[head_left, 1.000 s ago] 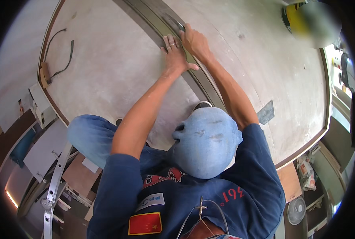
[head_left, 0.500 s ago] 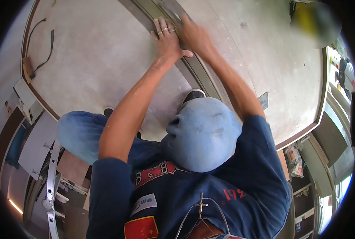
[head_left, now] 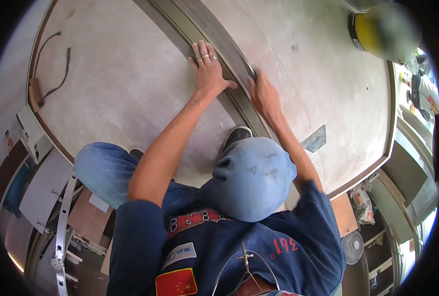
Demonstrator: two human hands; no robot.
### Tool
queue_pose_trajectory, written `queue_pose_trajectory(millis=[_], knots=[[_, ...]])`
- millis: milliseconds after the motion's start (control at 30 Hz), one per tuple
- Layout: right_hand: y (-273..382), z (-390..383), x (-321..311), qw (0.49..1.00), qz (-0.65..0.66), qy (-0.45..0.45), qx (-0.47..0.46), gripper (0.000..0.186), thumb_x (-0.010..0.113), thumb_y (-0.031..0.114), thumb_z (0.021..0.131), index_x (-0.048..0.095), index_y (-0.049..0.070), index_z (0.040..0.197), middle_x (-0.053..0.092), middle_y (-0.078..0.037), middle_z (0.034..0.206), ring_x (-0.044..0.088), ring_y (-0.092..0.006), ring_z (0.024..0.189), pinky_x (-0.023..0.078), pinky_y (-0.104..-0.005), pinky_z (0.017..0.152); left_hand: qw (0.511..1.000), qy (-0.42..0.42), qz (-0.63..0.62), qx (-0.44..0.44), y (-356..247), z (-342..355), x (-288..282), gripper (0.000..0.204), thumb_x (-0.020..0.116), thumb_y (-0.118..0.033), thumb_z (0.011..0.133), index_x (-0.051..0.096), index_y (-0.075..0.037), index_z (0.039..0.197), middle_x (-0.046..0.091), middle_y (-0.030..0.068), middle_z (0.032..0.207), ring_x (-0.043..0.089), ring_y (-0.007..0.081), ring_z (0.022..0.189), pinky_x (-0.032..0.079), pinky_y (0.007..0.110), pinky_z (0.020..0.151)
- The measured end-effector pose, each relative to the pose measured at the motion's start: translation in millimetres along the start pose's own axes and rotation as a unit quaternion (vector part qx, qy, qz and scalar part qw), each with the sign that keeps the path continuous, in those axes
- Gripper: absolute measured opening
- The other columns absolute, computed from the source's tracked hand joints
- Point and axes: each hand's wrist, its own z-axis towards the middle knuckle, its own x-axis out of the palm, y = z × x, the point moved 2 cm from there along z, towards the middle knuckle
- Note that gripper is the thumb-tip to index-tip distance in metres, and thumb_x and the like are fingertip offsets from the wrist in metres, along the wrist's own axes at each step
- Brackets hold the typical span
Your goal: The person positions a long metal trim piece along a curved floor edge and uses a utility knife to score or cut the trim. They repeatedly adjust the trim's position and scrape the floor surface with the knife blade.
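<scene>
A long olive-grey strip [head_left: 177, 22] with raised edges runs over a large pale board [head_left: 111, 59], from the far middle toward my knee. My left hand [head_left: 209, 74] lies flat along the strip, fingers stretched and thumb spread across it. On the strip's right side, my right hand [head_left: 267, 101] is closed around a slim tool with a dark end and a shiny edge [head_left: 250, 69]; its exact kind is not clear. The tool is against the edge of a darker grey band [head_left: 214, 32] beside the strip. My right fingers are partly blurred.
A flat grey plate [head_left: 314, 139] lies on the board to the right. A yellow and black bucket [head_left: 360, 29] stands at the far right. Dark cords [head_left: 64, 69] lie at the left near a brown block [head_left: 35, 92]. Shelving with loose items borders the right.
My right hand has drawn back toward me along the strip, from beside my left fingertips to lower right. The left hand stays flat on the strip. The view has shifted slightly, showing more of the bucket.
</scene>
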Motion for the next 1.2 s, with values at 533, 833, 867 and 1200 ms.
queue_pose_trajectory(millis=[533,833,867,1200], knots=[[56.2,128.7,59.2,0.989,-0.050,0.023,-0.136,0.029,0.051,0.021,0.093,0.043,0.001,0.113,0.065,-0.026,0.079,0.063,-0.0464,0.072,0.049,-0.0539,0.059,1.000,-0.008,-0.006,0.006,3.6,-5.0,-0.5,0.135,0.085,-0.060,0.050,0.020,0.013,0.143,0.014,0.0308,0.152,0.007,0.0452,0.144,0.021,0.064,0.111],[-126.0,-215.9,-0.5,0.980,0.040,0.152,0.125,0.036,0.054,0.022,0.093,0.042,0.007,0.124,0.061,-0.024,0.103,0.061,-0.0458,0.087,0.047,-0.0527,0.068,0.999,0.015,-0.026,-0.017,4.9,-2.2,-6.0,0.142,0.087,-0.057,0.050,0.009,0.014,0.144,0.007,0.0305,0.153,0.002,0.0440,0.145,0.021,0.060,0.113],[-116.0,-204.7,-0.3,0.984,0.068,0.122,0.111,0.035,0.054,0.021,0.093,0.043,0.007,0.123,0.061,-0.024,0.103,0.061,-0.0455,0.088,0.047,-0.0527,0.069,0.999,0.013,-0.028,-0.015,4.4,-0.1,-7.3,0.141,0.087,-0.057,0.050,0.009,0.014,0.144,0.007,0.0303,0.153,0.002,0.0440,0.145,0.021,0.060,0.113],[71.6,135.9,32.1,0.991,0.007,-0.037,-0.131,0.032,0.051,0.024,0.095,0.045,-0.001,0.112,0.064,-0.025,0.081,0.063,-0.0443,0.076,0.049,-0.0520,0.063,1.000,0.009,-0.008,-0.017,1.1,0.1,-9.3,0.140,0.086,-0.058,0.047,0.014,0.011,0.146,0.013,0.0285,0.153,0.005,0.0428,0.145,0.019,0.062,0.113]])
